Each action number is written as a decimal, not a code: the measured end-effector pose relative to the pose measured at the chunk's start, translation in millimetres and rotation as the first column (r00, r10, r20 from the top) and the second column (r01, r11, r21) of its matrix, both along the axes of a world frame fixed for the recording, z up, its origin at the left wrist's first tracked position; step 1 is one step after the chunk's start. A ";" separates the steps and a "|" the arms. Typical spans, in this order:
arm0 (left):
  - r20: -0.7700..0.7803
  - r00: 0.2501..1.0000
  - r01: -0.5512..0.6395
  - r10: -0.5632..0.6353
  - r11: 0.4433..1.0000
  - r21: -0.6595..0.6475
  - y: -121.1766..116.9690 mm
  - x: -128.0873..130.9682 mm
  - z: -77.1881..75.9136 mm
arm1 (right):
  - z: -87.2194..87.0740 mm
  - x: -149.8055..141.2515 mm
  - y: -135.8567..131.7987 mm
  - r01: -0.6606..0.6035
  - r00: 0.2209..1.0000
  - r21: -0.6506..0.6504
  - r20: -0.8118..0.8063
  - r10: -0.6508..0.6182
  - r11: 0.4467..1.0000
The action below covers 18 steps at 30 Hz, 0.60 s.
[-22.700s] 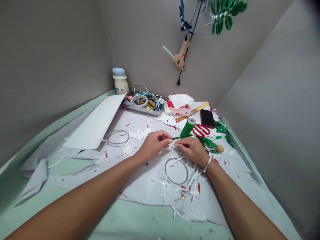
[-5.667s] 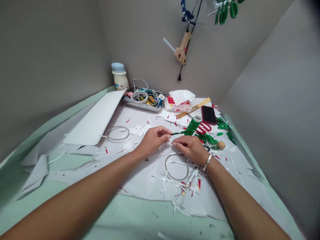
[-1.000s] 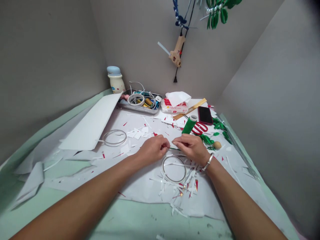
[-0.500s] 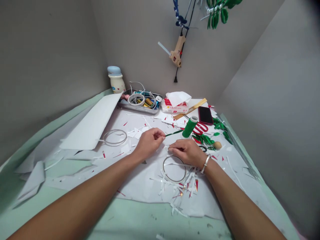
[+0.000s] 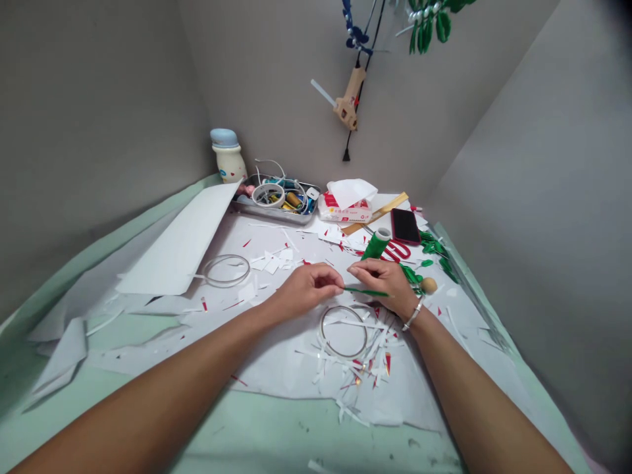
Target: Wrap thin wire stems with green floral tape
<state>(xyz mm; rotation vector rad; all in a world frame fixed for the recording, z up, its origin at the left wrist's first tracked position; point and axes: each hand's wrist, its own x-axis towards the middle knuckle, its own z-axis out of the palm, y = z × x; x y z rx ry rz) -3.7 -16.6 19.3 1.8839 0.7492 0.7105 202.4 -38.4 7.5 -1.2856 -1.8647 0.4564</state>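
My left hand (image 5: 316, 286) is closed in a pinch on one end of a thin green strip (image 5: 365, 291). The strip points right and crosses in front of my right hand (image 5: 388, 283). That hand is closed, fingertips together and turned left; what they hold, if anything, is too small to make out. Just behind it stands a spool of green thread (image 5: 376, 243), its lower part hidden. Green leaves (image 5: 409, 273) and a wooden ball (image 5: 428, 285) lie to its right. Below both hands, a roll of clear tape (image 5: 322, 329) lies among white paper scraps (image 5: 378, 345).
Red-handled scissors (image 5: 399, 250) and a phone (image 5: 405, 226) lie behind my right hand. Farther back are a tissue pack (image 5: 345, 209) and a metal tray (image 5: 276, 214) of supplies. White card (image 5: 182, 243) and another tape roll (image 5: 227, 284) lie left. A glue gun (image 5: 349, 102) hangs above.
My left hand has moved right and slightly down with the green strip, which now lies across in front of my right hand. My right hand has shifted slightly right and up.
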 end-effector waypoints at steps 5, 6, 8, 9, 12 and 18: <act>0.062 0.974 -0.213 0.218 0.973 -0.086 8.4 -0.4 -3.2 | 0.7 -11.0 -6.9 -0.144 0.975 -0.018 0.171 0.145 0.989; 0.042 0.962 -0.268 0.270 0.962 -0.052 10.1 -0.8 -4.7 | 1.7 -14.0 -8.9 -0.176 0.963 -0.020 0.205 0.176 0.984; -0.029 0.935 -0.350 0.353 0.934 0.070 12.5 -1.6 -7.7 | 3.6 -18.8 -12.4 -0.214 0.943 -0.005 0.258 0.208 0.977; -0.067 0.925 -0.362 0.374 0.921 0.141 13.0 -1.9 -9.0 | 4.5 -20.2 -13.6 -0.219 0.938 0.011 0.278 0.207 0.976; -0.177 0.925 -0.275 0.336 0.914 0.299 11.1 -2.4 -11.7 | 6.4 -19.7 -14.5 -0.187 0.945 0.072 0.286 0.159 0.980; -0.202 0.977 -0.003 0.066 0.955 0.296 1.4 -1.4 -8.8 | 6.2 -5.9 -6.7 -0.068 0.995 0.078 0.072 0.063 0.995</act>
